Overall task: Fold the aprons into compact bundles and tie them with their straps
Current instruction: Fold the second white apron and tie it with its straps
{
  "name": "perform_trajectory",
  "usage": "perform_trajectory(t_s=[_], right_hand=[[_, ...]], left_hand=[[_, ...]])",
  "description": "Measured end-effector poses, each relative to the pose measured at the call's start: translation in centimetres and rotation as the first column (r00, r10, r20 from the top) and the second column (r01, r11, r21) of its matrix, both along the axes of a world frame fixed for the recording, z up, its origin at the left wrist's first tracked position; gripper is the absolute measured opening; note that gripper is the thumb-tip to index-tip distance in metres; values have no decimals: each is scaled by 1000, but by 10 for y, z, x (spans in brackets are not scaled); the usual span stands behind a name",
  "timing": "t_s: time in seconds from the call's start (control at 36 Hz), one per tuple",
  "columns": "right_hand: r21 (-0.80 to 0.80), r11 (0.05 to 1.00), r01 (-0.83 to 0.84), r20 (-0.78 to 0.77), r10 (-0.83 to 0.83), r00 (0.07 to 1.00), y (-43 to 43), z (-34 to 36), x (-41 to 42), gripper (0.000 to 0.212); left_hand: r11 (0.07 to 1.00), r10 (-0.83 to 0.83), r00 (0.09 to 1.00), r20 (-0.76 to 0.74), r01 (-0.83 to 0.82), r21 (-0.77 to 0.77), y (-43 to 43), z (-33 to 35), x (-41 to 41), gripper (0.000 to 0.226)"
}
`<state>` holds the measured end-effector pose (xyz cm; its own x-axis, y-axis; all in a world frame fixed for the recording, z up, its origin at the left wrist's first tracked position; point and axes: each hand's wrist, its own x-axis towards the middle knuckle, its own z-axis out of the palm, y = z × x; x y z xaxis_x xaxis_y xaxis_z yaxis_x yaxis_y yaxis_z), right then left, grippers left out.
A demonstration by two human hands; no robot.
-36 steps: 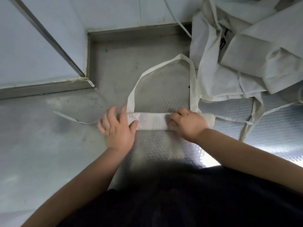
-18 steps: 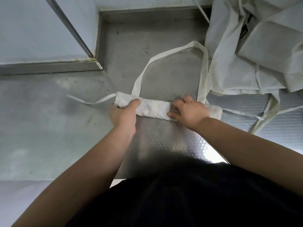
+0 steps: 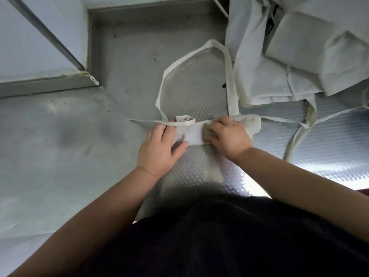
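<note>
Cloth, off-white and matte, lay in a long narrow band across the surface just in front of you. This folded apron (image 3: 196,134) sat on the dimpled, embossed part of the steel table (image 3: 329,140), whose left part was smooth, dull and smudged.

Your left hand (image 3: 159,150) gripped the band's left end. Its fingers curled over the top with their tips out of sight, and the thumb lay stretched along the near edge. Just beyond those fingers the end of the band had turned up into a small soft curl (image 3: 184,119).

Your right hand (image 3: 227,136) held the band to the right of its middle, knuckles bent and fingertips pinching into the fabric. Past that hand the band's right end stuck out, squared off and layered.

The neck loop (image 3: 229,76), a flat woven tape, ran from the band away from you and lay on the steel in a rounded, many-cornered outline. A thin waist strap (image 3: 143,121) trailed flat to the left from the curled end, and a second strap (image 3: 279,119) ran off to the right.

At the far right sat a pile of aprons (image 3: 279,72) of the same pale cloth. It was creased into slab-like rectangles, with limp tapes hanging from it, and its edge touched the loop's right side.

A dark garment (image 3: 219,236) filled the bottom of the view.
</note>
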<state>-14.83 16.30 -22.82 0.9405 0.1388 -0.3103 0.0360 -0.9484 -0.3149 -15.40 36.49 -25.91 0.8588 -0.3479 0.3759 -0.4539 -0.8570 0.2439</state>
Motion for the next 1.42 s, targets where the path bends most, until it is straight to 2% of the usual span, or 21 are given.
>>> perform_trajectory(t_s=[0.11,0.17,0.22,0.31,0.39,0.44,0.5,0.56,0.61,0.69,0.81,0.86,0.92,0.97,1.0,1.06,1.08,1.17,1.25,1.33,1.42], right_hand=[[-52,999,-15,8,15,1000,-1,0,1,39],[-64,997,32,62,-28,998,0,2,-3,42],[-70,985,157,177,-142,974,-1,1,-12,47],[13,888,459,278,-444,852,-6,-1,-26,69],[118,696,708,55,-717,695,-19,0,-25,98],[304,492,815,-113,-831,544,-24,7,-17,104],[427,242,871,-238,-899,367,-26,13,-8,102],[458,-7,889,-366,-913,181,-25,16,-1,97],[448,-205,870,-511,-857,61,-25,16,3,87],[391,-296,871,-630,-776,20,-25,17,2,74],[384,-351,854,-727,-685,46,-28,24,3,48],[422,-327,846,-716,-692,89,-27,25,3,39],[516,-159,841,-569,-798,198,-25,22,1,38],[571,245,783,-239,-863,444,-24,18,-3,34],[562,473,679,-51,-799,599,-22,15,-6,29],[403,844,355,263,-478,838,-15,11,-10,19],[285,935,212,337,-305,891,-8,9,-13,20],[-15,1000,24,384,-16,923,9,7,-12,20],[-174,983,-59,202,95,975,14,10,-3,29],[23,999,-48,2,48,999,3,8,-1,42],[171,985,-12,15,10,1000,-2,9,-3,48]], left_hand=[[989,-58,995,76,46,140,-8,0,4,20],[979,-128,989,74,114,170,-11,-3,4,28],[965,-185,980,67,168,203,-14,-3,4,34],[952,-182,982,52,162,261,-18,0,5,36],[947,-166,986,15,155,280,-22,2,6,38],[951,-160,987,-28,161,265,-23,3,7,39],[957,-158,985,-63,169,236,-22,3,10,40],[959,-160,984,-79,174,223,-21,2,11,39],[961,-155,983,-95,172,215,-21,0,11,40],[971,-134,983,-128,156,180,-21,1,10,41],[981,-108,971,-212,139,137,-21,3,10,44],[992,-64,950,-307,94,86,-21,5,11,47],[997,-46,941,-334,65,45,-21,6,11,48],[997,-60,952,-301,72,29,-22,8,10,44],[997,-65,955,-291,73,20,-22,9,10,43],[997,-64,954,-293,71,14,-24,12,9,43],[998,-60,952,-299,67,13,-26,15,8,43],[996,-81,954,-290,84,-2,-29,18,5,42],[992,-127,940,-317,116,-53,-32,23,4,41],[995,-99,903,-418,83,-55,-39,29,5,45],[1000,-13,841,-541,8,-11,-48,33,13,38]])
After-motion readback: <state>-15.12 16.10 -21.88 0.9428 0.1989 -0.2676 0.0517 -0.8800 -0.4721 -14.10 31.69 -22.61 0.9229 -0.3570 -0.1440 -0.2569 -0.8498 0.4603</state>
